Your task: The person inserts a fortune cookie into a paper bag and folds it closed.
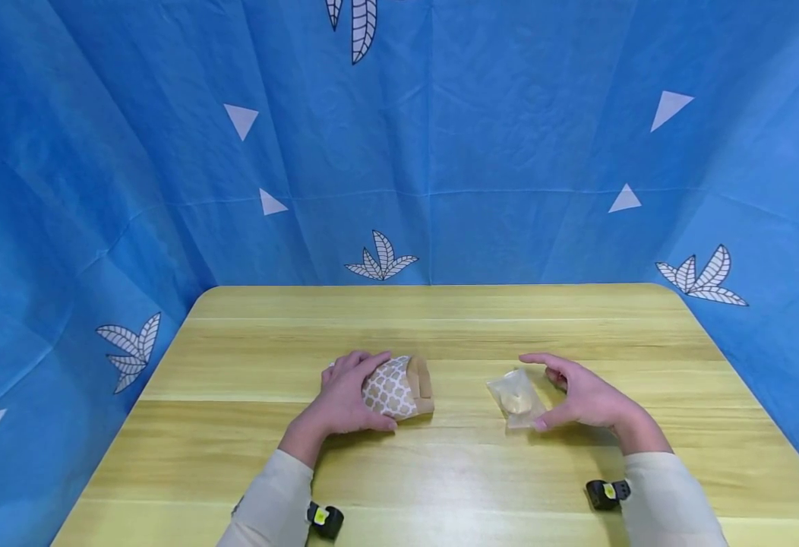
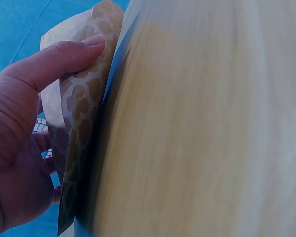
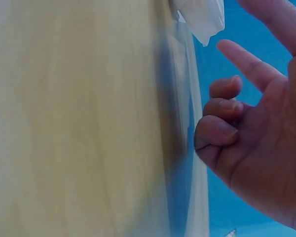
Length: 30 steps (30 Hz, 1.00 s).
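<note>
A brown paper bag (image 1: 390, 386) with a white lattice pattern lies on the left of the table's middle, its mouth facing right. My left hand (image 1: 350, 395) grips it, fingers along the far side and thumb at the near edge. In the left wrist view the thumb presses the patterned paper (image 2: 81, 106). On the right is a small clear plastic packet (image 1: 517, 396) with something pale yellow inside. My right hand (image 1: 580, 395) is just beside it, thumb tip at its lower right corner and index finger stretched out beyond it. The other right fingers (image 3: 219, 131) are curled in toward the palm.
Both objects lie on a light wooden table (image 1: 440, 471) with rounded far corners. A blue cloth (image 1: 509, 137) printed with leaves and triangles hangs behind it and along the sides. Small black wrist cameras (image 1: 327, 522) sit on both sleeves.
</note>
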### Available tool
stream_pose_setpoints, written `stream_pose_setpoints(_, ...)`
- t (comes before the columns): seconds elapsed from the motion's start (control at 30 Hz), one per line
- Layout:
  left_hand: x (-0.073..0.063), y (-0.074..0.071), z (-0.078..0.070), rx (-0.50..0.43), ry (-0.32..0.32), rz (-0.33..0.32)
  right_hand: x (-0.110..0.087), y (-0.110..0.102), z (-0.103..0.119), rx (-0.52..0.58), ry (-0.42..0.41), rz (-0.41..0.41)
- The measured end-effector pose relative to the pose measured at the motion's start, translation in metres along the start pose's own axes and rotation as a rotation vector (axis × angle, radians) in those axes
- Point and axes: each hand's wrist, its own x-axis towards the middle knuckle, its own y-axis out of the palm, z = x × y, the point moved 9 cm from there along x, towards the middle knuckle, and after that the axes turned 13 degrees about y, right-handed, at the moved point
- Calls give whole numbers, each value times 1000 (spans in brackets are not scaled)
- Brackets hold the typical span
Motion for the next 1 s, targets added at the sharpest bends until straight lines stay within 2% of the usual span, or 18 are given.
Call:
stream_pose_setpoints(0.23, 0, 0, 1, 4, -2, 4, 5, 3, -5, -17, 1, 47)
stream_pose_setpoints(0.43, 0, 1, 1, 2, -7, 7, 7, 4, -4, -72, 1, 37)
stream_pose_setpoints(0.6, 0, 1, 1, -2, -3, 1, 10, 6, -5, -111, 37, 30)
stream_pose_setpoints(0.8, 0, 1, 2, 2, 1, 2, 12, 8, -6, -126, 69, 27)
stream_pose_setpoints(1.0, 0, 1, 3, 6, -1, -5, 10, 10, -1, -86, 40, 11)
